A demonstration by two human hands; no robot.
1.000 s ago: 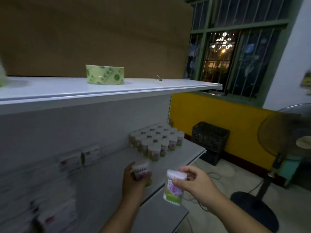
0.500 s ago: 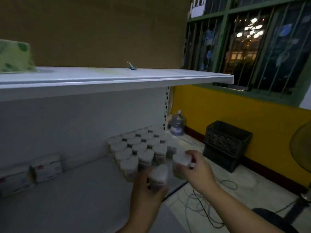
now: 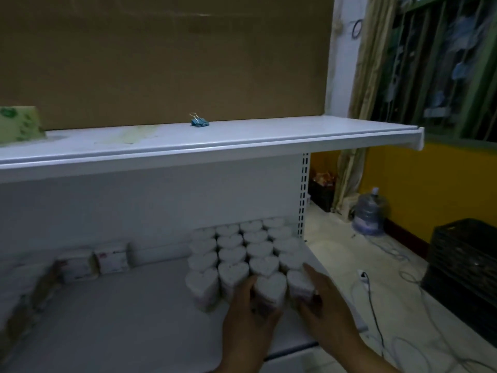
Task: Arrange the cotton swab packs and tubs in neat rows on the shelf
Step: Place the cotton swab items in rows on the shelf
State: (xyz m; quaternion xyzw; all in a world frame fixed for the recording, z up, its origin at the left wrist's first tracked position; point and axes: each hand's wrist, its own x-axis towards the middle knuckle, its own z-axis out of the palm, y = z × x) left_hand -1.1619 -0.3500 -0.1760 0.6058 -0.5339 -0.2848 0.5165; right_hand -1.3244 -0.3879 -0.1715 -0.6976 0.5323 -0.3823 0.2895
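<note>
- At the right end of the lower shelf [image 3: 121,319], by its front edge, heart-shaped tubs [image 3: 231,254] stand in a close block of rows running back to the rear panel.
- Left hand [image 3: 250,321]: fingers and thumb curled round the left-hand tub [image 3: 270,288], which now stands upright against the front row of the block.
- Right hand [image 3: 330,316]: fingers wrapped about the right-hand tub [image 3: 300,284], just beside the other tub and nearest the shelf's right edge.
- Change: half a second ago both tubs were held in the air in front of the block. Now they sit level with its front, lids touching their neighbours.
- Meaning for the task: the two tubs appear placed, extending the two right-hand columns forward by one. Their bases are hidden by the hands, so full contact with the shelf is probable, not certain. Release and a small squaring-up seem to be what is left for this pair.
- Packs [image 3: 111,257] stand along the rear edge toward the left, well apart from the tubs. Those farther left are blurred.
- Upper shelf [image 3: 269,135]: a binder clip [image 3: 199,122] near the middle and a roll of tape [image 3: 18,125] at the left edge.
</note>
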